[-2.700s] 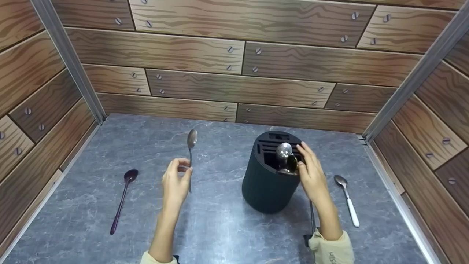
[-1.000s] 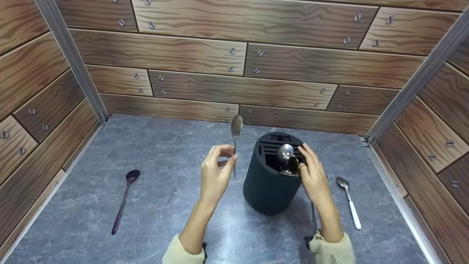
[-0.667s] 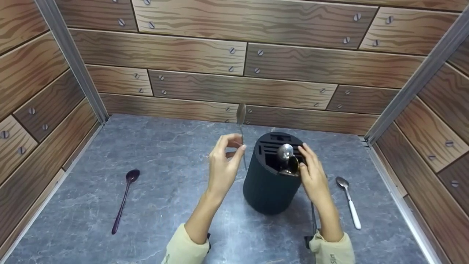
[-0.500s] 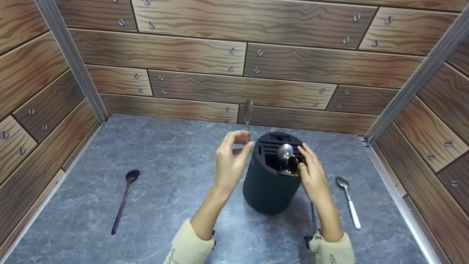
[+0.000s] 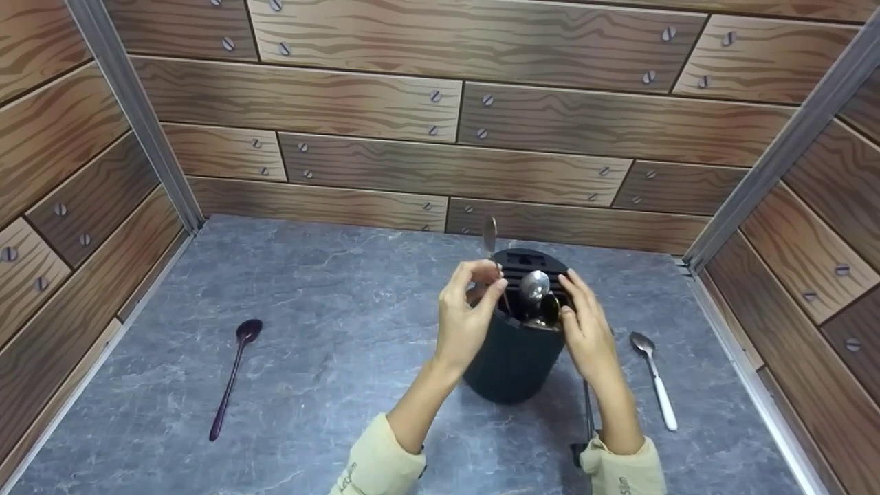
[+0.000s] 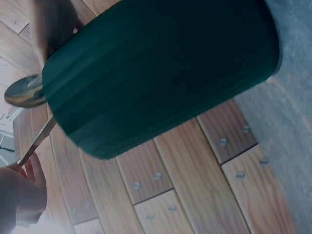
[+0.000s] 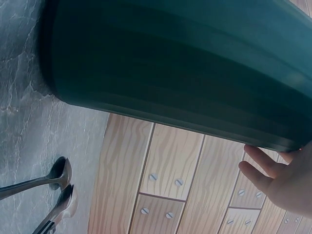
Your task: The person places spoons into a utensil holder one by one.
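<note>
My left hand pinches a metal spoon by its handle, bowl upward. The handle's lower end enters the large opening of a dark green round knife block. In the left wrist view, the pinched spoon's handle runs from my fingers to the block's rim. Inside the same opening stand a shiny silver spoon and a darker, gold-tinted piece beside it. My right hand rests its nearly straight fingers on the block's right rim, some of them off its wall in the right wrist view.
A dark purple spoon lies on the grey marbled table at left. To the right lies a white-handled spoon. Another spoon's thin handle shows beside my right forearm. Wood-patterned walls close off the back and sides.
My left hand has carried the spoon rightward from over the table to the knife block, then lowered its handle into the opening. My right hand has stayed at the rim.
</note>
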The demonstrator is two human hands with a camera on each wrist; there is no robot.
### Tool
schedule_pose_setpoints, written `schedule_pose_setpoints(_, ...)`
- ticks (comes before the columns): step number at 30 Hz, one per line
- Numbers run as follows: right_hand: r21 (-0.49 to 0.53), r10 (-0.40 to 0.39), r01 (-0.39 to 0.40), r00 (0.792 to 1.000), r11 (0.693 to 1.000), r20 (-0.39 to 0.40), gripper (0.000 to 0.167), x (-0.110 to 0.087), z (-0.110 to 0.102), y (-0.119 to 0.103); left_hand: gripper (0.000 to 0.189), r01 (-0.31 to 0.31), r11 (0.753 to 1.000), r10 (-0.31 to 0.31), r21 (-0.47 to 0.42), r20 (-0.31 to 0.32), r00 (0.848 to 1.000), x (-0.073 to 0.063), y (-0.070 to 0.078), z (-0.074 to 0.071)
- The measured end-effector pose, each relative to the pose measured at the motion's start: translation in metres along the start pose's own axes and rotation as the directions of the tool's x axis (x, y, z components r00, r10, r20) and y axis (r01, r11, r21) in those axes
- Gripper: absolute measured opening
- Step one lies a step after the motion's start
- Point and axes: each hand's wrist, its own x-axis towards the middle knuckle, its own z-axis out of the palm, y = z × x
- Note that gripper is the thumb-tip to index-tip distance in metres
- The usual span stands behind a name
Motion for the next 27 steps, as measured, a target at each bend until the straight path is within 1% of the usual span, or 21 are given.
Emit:
schedule_pose_setpoints(2,0.000,0.000,0.000,1.000,1.000,-0.001,0.043,0.000,0.000,0.000,0.014,0.005,1.000,-0.006,0.009,0.026,1.000,-0.001,0.004,0.002)
schedule_pose_setpoints(5,0.000,0.005,-0.005,1.000,1.000,0.000,0.043,0.000,0.000,0.000,0.014,-0.009,0.999,0.006,0.052,0.067,0.998,-0.003,0.009,0.003)
schedule_pose_setpoints(9,0.000,0.020,-0.020,1.000,1.000,0.009,0.044,0.000,0.000,0.000,0.013,-0.039,0.992,0.028,0.124,0.086,0.996,-0.008,0.005,0.004)
schedule_pose_setpoints(11,0.000,0.024,-0.024,1.000,1.000,0.011,0.044,0.000,0.000,0.000,0.012,-0.049,0.984,0.034,0.170,0.086,0.996,-0.013,-0.009,0.004)
schedule_pose_setpoints(13,-0.002,0.026,-0.026,1.000,1.000,0.010,0.044,0.000,0.000,0.000,0.010,-0.060,0.971,0.043,0.232,0.080,0.996,-0.018,-0.023,0.004)
schedule_pose_setpoints(16,-0.001,0.028,-0.028,1.000,1.000,0.010,0.044,0.000,0.000,0.000,0.007,-0.050,0.944,0.036,0.326,0.051,0.998,-0.027,-0.044,0.000)
schedule_pose_setpoints(18,-0.003,0.028,-0.028,0.999,1.000,0.016,0.044,0.000,0.000,0.000,0.007,-0.027,0.932,0.022,0.362,0.018,1.000,-0.033,-0.048,-0.003)
schedule_pose_setpoints(22,-0.005,0.023,-0.023,0.999,1.000,0.021,0.044,0.000,0.000,0.000,0.010,0.028,0.936,-0.011,0.351,-0.050,0.999,-0.044,-0.053,-0.011)
schedule_pose_setpoints(24,-0.004,0.020,-0.020,1.000,1.000,0.018,0.044,0.000,0.000,0.000,0.010,0.049,0.942,-0.025,0.333,-0.076,0.997,-0.047,-0.054,-0.014)
schedule_pose_setpoints(27,0.000,0.012,-0.012,1.000,1.000,0.009,0.043,0.000,0.000,0.000,0.011,0.080,0.943,-0.046,0.324,-0.112,0.993,-0.050,-0.056,-0.020)
